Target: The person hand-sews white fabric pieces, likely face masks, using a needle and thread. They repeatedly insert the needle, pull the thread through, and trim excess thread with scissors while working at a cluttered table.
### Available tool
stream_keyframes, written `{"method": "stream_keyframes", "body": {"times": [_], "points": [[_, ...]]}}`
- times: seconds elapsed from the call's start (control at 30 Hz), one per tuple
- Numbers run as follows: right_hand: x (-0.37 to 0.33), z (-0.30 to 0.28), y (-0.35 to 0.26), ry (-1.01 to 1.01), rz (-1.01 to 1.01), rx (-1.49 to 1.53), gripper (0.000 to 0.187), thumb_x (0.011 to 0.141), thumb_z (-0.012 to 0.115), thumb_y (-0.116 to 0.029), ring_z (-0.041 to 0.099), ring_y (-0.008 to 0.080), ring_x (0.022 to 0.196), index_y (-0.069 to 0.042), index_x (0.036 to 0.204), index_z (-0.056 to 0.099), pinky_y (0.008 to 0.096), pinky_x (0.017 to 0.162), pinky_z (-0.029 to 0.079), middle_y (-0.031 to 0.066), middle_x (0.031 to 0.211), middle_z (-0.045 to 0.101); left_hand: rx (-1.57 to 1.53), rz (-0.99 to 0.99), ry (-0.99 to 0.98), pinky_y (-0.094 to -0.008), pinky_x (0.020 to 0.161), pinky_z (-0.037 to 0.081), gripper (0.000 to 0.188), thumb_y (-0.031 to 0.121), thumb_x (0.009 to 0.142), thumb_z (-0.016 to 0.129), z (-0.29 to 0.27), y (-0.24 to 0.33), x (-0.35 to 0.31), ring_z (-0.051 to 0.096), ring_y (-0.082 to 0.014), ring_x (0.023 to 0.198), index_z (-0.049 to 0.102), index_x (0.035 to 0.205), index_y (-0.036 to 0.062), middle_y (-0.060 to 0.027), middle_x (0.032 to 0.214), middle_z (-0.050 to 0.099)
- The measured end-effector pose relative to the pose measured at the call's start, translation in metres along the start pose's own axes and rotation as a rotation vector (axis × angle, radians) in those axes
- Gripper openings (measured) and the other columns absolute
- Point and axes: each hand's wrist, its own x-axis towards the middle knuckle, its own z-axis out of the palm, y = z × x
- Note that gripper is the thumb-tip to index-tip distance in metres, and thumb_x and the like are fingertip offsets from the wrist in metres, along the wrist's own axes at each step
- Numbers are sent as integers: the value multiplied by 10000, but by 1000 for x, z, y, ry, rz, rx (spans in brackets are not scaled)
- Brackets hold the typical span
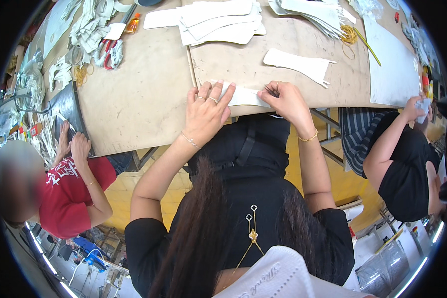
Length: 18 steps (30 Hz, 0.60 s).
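Honestly, that white piece [248, 97] at the near edge of the counter [139, 109] looks light and bendy, so I'd press it flat by one end, like the left hand [207, 110] with fingers spread, while the right hand [289, 102] pinches some thin dark tool [269, 90].

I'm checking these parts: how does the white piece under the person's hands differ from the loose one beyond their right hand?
The handled piece lies along the table's near edge; the loose piece lies farther in. The left hand and right hand partly hide the handled piece, while the loose piece shows whole, two prongs at its right end. Both are white.
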Motion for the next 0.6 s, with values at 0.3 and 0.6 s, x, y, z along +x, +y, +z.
{"method": "stream_keyframes", "body": {"times": [0.3,0.6], "points": [[6,-2,0,-20,10,12,277,881,720,-252,552,160,528,21,844,695,317,512,439,92,607,583,141,51,-130,-465,910,396,643,164,872,644,-12,11,11,539,-321,1140,515,1451,413,-162,1305,589],[12,-5,1,-31,24,-75,284,841,720,-273,625,269,602,11,833,712,371,582,485,144,636,626,228,59,-206,-432,906,405,651,126,889,580,-19,22,20,537,-343,1120,503,1453,443,-147,1235,590]]}}
